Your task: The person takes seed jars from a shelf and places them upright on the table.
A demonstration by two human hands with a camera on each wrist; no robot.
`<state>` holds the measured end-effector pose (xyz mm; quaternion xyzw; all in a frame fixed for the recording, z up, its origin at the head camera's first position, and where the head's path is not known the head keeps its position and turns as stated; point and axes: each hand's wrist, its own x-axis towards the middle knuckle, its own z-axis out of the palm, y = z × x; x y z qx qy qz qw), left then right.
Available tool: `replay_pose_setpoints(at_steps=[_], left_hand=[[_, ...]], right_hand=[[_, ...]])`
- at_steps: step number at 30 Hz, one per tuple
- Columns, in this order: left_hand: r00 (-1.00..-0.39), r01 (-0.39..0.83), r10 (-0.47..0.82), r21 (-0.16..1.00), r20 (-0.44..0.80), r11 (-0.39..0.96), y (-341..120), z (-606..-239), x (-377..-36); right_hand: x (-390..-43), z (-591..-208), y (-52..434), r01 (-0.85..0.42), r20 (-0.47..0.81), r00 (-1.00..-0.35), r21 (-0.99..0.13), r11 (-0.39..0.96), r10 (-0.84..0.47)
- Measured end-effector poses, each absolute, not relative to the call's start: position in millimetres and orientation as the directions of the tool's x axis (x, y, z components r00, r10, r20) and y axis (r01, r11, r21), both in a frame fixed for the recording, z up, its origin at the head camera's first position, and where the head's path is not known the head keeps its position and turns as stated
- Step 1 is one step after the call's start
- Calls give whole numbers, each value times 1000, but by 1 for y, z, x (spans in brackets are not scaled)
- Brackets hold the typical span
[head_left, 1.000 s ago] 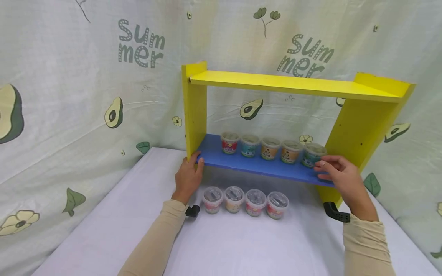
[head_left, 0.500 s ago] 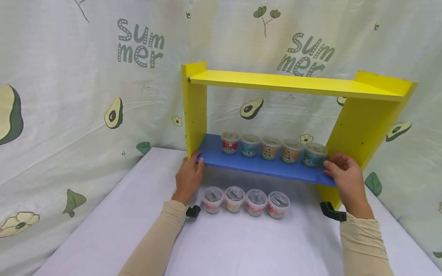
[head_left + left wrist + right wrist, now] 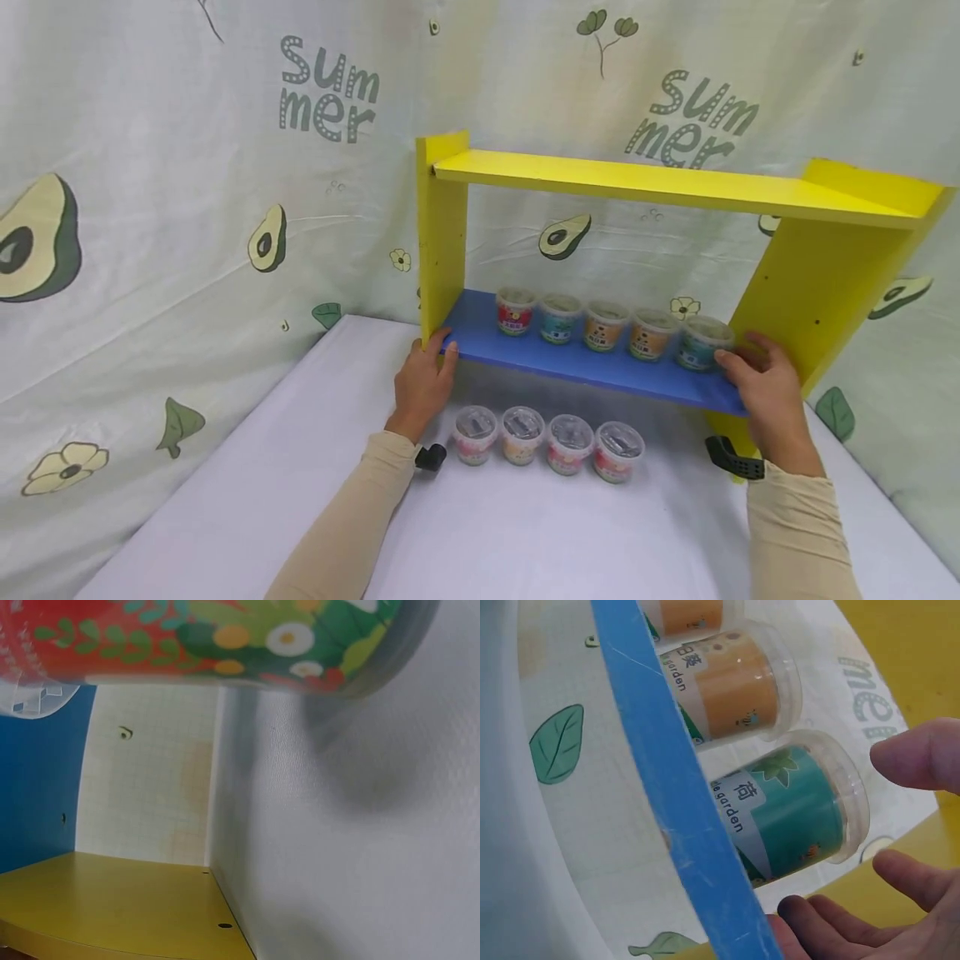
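A yellow shelf unit (image 3: 813, 283) with a blue lower shelf (image 3: 570, 362) stands on the white table. Several small lidded cups stand in a row on the blue shelf, the rightmost a teal cup (image 3: 701, 343). My left hand (image 3: 427, 379) grips the shelf's front left corner, thumb on top. My right hand (image 3: 761, 383) rests on the shelf's right end beside the teal cup (image 3: 795, 817), its fingers (image 3: 919, 754) relaxed and clear of the cup. The left wrist view shows a red flowered cup (image 3: 225, 645) up close.
Several more lidded cups (image 3: 547, 437) stand in a row on the table (image 3: 525, 533) under the blue shelf. A printed cloth (image 3: 187, 208) hangs close behind and to both sides. The yellow top shelf (image 3: 660, 185) holds nothing.
My right hand has slid right, off the teal cup's front, to the shelf's far right end. The left hand has stayed at its corner. The view has shifted slightly.
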<state>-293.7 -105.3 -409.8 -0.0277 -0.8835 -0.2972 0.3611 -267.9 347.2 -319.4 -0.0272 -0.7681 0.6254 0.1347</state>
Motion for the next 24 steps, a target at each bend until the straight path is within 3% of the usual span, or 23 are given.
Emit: replay_pose_setpoints(at_steps=[12,24], left_hand=[[-751,245,-173,513,637,823,-104,-408,-293],[-758,239,-177,520,628,820,-104,-409,-292]], right_hand=[[-286,-310,351,-125,174,-980,-911,392,91],[-295,-311,350,-109,162,-982,-901,421,93]])
